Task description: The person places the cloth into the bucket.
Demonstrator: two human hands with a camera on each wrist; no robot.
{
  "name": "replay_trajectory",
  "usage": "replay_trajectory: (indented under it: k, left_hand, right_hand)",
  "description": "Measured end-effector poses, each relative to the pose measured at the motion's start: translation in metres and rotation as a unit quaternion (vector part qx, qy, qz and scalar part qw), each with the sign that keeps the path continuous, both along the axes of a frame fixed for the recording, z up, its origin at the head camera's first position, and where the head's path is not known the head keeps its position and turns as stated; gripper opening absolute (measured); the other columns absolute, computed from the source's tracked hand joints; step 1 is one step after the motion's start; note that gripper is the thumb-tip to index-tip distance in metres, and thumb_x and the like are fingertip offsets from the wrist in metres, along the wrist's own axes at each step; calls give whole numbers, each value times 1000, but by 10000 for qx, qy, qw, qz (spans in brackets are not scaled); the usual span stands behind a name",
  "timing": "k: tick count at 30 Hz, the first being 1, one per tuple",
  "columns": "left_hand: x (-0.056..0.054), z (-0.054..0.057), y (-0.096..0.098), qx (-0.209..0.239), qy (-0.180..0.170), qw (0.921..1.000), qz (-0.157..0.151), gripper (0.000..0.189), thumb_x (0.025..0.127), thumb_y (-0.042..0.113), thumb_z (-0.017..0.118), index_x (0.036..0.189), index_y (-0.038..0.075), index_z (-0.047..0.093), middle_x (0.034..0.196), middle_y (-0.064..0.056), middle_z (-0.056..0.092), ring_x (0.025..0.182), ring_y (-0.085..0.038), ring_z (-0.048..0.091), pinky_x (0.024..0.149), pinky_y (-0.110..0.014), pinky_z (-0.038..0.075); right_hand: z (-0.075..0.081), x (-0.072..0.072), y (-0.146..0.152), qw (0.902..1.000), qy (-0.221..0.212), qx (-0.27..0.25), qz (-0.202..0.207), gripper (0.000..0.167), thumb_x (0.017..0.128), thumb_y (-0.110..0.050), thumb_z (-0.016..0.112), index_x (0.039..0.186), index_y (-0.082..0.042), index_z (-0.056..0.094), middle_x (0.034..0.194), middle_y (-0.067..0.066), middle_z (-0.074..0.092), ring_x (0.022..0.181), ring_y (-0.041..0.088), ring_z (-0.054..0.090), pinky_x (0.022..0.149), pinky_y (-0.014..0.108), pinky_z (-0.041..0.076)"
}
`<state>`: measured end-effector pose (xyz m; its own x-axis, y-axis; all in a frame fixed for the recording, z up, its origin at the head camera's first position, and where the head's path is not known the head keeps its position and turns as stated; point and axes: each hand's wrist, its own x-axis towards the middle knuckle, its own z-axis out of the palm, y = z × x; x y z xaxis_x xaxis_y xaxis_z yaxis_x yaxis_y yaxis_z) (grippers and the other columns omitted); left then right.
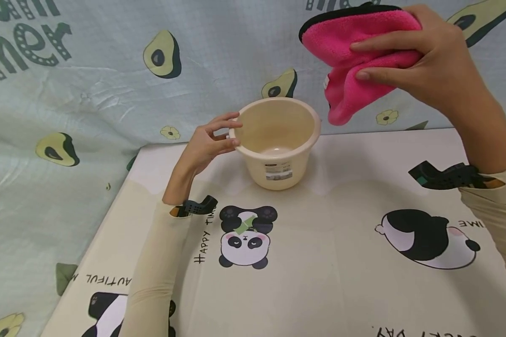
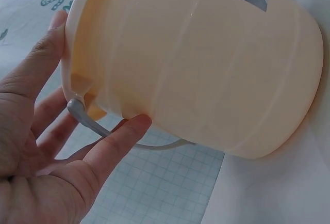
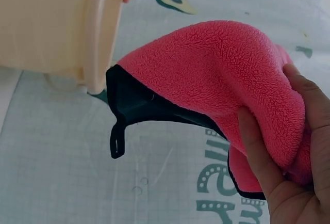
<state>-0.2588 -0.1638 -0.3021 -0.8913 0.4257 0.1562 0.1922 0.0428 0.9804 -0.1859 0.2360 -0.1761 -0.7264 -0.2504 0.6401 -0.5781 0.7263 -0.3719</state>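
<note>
A cream plastic bucket [image 1: 278, 159] with a label on its front stands upright on the table. My left hand [image 1: 212, 138] holds it by the left side of the rim; in the left wrist view, a grey bail handle [image 2: 93, 123] hangs by the fingers [image 2: 121, 141]. Up to the right of the bucket, my right hand [image 1: 438, 61] grips a bunched pink towel [image 1: 362, 42] between thumb and fingers. The towel hangs in the air, apart from the bucket. Its black edging and a small black hanging loop [image 3: 117, 140] show in the right wrist view.
The bucket stands near the back edge of a white table covering [image 1: 303, 262] printed with pandas and lettering. Behind and to the left hangs a pale sheet [image 1: 101, 107] with avocado prints. Black wrist bands [image 1: 447, 177] sit over both sleeves.
</note>
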Motion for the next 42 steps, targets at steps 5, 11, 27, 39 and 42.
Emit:
replay_trajectory:
  k: [5,11,27,39,42]
  left_hand:
    - [-1,1,2,-53,62,10000,2,44,90,-3,73,132,-7,62,155,3,44,125,-37,59,89,-33,59]
    - [-2,1,3,-63,77,10000,8,43,90,-2,74,131,-5,64,154,3,45,124,-36,59,89,-33,60]
    - [-6,3,-4,35,16,9996,-268,32,90,-5,72,121,1,71,155,0,45,124,-34,56,89,-32,59]
    - [-10,4,-7,107,-78,9984,-544,19,90,-7,69,104,6,70,155,-4,43,117,-29,58,92,-31,58]
    - [-11,4,-8,96,-71,9981,-598,18,90,-6,69,104,4,70,156,-4,43,116,-29,58,92,-31,58]
  right_hand:
    - [3,-1,-14,9992,-137,-245,290,49,85,-3,81,130,-18,71,144,6,51,133,12,41,100,17,48]
    - [3,-10,-33,9972,-143,-93,723,48,85,-2,81,129,-17,72,142,9,52,132,14,42,97,15,48]
    - [1,-27,-55,9929,-336,240,1113,45,84,-7,83,127,-17,74,138,10,53,127,17,43,89,13,48]
    - [3,-40,-68,9875,-605,459,1379,43,85,-14,84,126,-21,74,137,9,53,126,18,45,92,23,54]
    - [5,-45,-70,9853,-725,505,1465,42,86,-15,83,127,-21,74,136,9,53,125,18,44,90,22,54]
